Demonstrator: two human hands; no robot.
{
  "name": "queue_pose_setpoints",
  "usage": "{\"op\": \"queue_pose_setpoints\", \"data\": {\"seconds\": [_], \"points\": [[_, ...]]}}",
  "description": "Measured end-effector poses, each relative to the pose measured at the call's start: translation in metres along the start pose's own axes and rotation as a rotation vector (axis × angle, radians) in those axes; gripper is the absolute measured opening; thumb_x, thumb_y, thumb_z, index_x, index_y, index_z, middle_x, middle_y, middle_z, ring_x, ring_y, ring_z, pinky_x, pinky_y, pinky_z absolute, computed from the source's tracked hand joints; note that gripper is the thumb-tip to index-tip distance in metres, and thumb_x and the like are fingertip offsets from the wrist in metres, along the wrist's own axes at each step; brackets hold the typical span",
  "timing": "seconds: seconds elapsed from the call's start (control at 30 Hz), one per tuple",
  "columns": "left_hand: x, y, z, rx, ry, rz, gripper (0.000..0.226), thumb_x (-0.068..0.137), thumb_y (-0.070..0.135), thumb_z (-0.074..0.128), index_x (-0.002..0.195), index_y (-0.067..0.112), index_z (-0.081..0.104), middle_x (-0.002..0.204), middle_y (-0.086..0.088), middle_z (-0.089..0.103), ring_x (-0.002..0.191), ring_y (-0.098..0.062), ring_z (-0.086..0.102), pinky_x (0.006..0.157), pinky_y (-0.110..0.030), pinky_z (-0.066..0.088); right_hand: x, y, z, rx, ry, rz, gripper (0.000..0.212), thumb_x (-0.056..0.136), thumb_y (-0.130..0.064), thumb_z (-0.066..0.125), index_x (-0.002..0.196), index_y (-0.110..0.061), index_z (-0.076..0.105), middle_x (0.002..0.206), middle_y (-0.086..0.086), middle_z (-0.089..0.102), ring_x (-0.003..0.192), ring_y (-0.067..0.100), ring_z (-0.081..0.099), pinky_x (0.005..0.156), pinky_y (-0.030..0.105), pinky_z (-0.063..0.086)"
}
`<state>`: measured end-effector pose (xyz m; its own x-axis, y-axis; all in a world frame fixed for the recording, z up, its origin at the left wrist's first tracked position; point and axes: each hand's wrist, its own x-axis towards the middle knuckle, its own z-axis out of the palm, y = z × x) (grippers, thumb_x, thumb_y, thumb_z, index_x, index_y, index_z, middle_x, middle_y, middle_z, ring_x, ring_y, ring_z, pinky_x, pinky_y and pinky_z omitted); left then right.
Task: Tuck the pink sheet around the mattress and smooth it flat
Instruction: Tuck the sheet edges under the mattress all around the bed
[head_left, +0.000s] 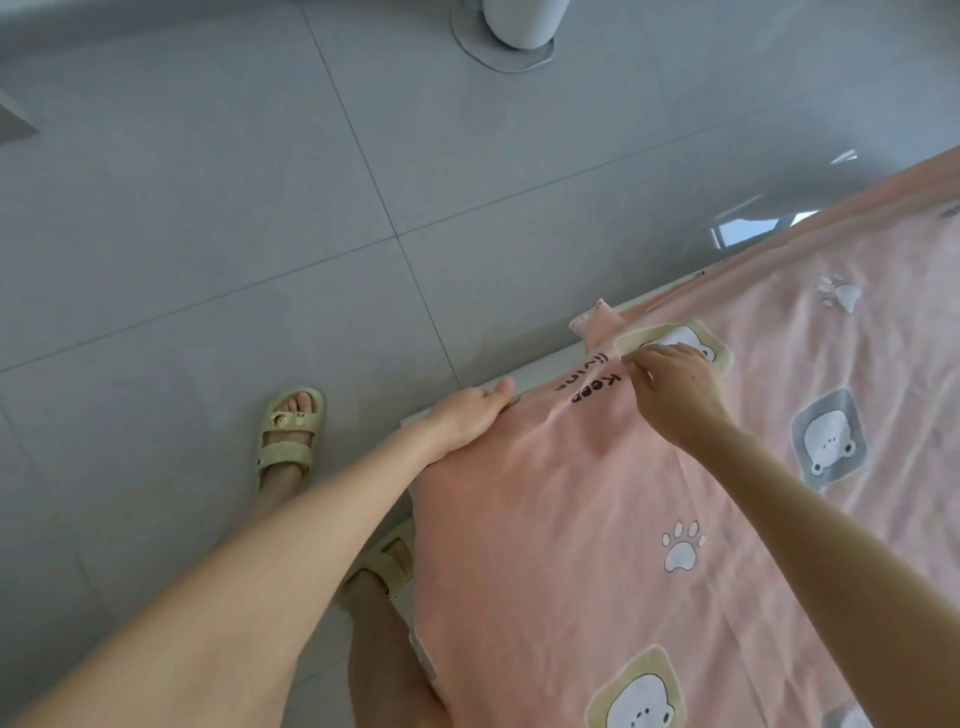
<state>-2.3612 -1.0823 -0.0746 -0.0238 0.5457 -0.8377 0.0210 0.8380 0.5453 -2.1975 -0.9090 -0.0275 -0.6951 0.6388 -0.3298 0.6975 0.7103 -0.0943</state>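
Observation:
The pink sheet (597, 519), printed with bears and paw marks, covers the mattress at the lower right. A white mattress edge (550, 358) shows along the sheet's near corner. My left hand (467, 415) lies at the corner, fingers tucked under the sheet's edge against the mattress side. My right hand (675, 384) pinches a fold of the sheet on top, beside a yellow bear patch. A small bunched flap of sheet (595, 319) sticks up just beyond the corner.
Grey floor tiles (208, 208) fill the left and top. My feet in pale green sandals (288, 436) stand close to the bed's corner. A round white pedestal base (504, 41) stands on the floor at the top.

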Motion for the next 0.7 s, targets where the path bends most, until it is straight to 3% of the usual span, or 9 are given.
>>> {"op": "queue_pose_setpoints", "data": {"seconds": [0.07, 0.17, 0.27, 0.33, 0.47, 0.57, 0.7], "points": [[0.009, 0.011, 0.005, 0.041, 0.002, 0.004, 0.070, 0.090, 0.067, 0.024, 0.115, 0.016, 0.066, 0.122, -0.005, 0.063, 0.113, -0.024, 0.058, 0.102, -0.038, 0.042, 0.008, 0.020, -0.002, -0.063, -0.060, -0.008, 0.031, 0.093, -0.017, 0.043, 0.094, -0.010, 0.073, 0.100, 0.006, 0.072, 0.096, 0.031, 0.061, 0.094, 0.036, 0.034], [0.022, 0.031, 0.010, 0.077, -0.029, 0.062, 0.065, 0.090, 0.066, 0.031, 0.117, 0.017, 0.065, 0.121, -0.003, 0.064, 0.114, -0.022, 0.057, 0.100, -0.032, 0.041, 0.025, 0.034, -0.001, -0.165, -0.187, -0.072, 0.056, 0.086, -0.037, 0.019, 0.104, -0.024, 0.071, 0.114, -0.006, 0.068, 0.112, 0.020, 0.057, 0.106, 0.033, 0.027], [0.041, 0.048, 0.019, 0.059, -0.065, 0.098, 0.062, 0.086, 0.067, 0.036, 0.113, 0.019, 0.064, 0.118, 0.001, 0.065, 0.112, -0.020, 0.058, 0.096, -0.033, 0.043, 0.046, 0.043, -0.001, -0.225, -0.395, -0.089, 0.056, 0.088, -0.040, 0.015, 0.121, -0.031, 0.060, 0.132, -0.014, 0.055, 0.130, 0.009, 0.042, 0.117, 0.036, 0.009], [0.062, 0.063, 0.025, 0.106, -0.076, 0.103, 0.054, 0.085, 0.061, 0.039, 0.110, 0.019, 0.062, 0.113, -0.001, 0.066, 0.106, -0.022, 0.059, 0.086, -0.031, 0.044, 0.066, 0.054, 0.000, -0.222, -0.527, -0.097, 0.047, 0.097, -0.038, 0.020, 0.126, -0.033, 0.055, 0.136, -0.018, 0.051, 0.131, 0.004, 0.039, 0.118, 0.037, 0.004], [0.093, 0.082, 0.035, 0.188, -0.103, 0.080, 0.029, 0.097, 0.037, 0.041, 0.108, 0.017, 0.058, 0.109, -0.008, 0.065, 0.104, -0.027, 0.057, 0.072, -0.027, 0.033, 0.098, 0.069, -0.001, -0.123, -0.707, -0.123, 0.037, 0.100, -0.033, 0.029, 0.125, -0.032, 0.056, 0.135, -0.021, 0.051, 0.127, 0.001, 0.041, 0.112, 0.026, 0.010], [0.107, 0.085, 0.038, 0.146, -0.068, 0.000, 0.028, 0.099, 0.019, 0.033, 0.088, 0.011, 0.057, 0.102, -0.015, 0.065, 0.100, -0.033, 0.058, 0.070, -0.030, 0.034, 0.107, 0.077, -0.006, -0.043, -0.754, -0.147, 0.054, 0.092, -0.045, 0.016, 0.126, -0.033, 0.056, 0.134, -0.023, 0.050, 0.127, -0.001, 0.040, 0.111, 0.023, 0.010], [0.113, 0.089, 0.041, 0.177, -0.118, -0.112, 0.031, 0.098, 0.015, 0.031, 0.096, 0.004, 0.060, 0.107, -0.015, 0.064, 0.101, -0.032, 0.057, 0.079, -0.031, 0.039, 0.111, 0.081, -0.001, -0.003, -0.761, -0.216, 0.081, 0.076, -0.056, -0.004, 0.124, -0.033, 0.057, 0.133, -0.022, 0.052, 0.125, 0.001, 0.043, 0.110, 0.023, 0.011]]}}
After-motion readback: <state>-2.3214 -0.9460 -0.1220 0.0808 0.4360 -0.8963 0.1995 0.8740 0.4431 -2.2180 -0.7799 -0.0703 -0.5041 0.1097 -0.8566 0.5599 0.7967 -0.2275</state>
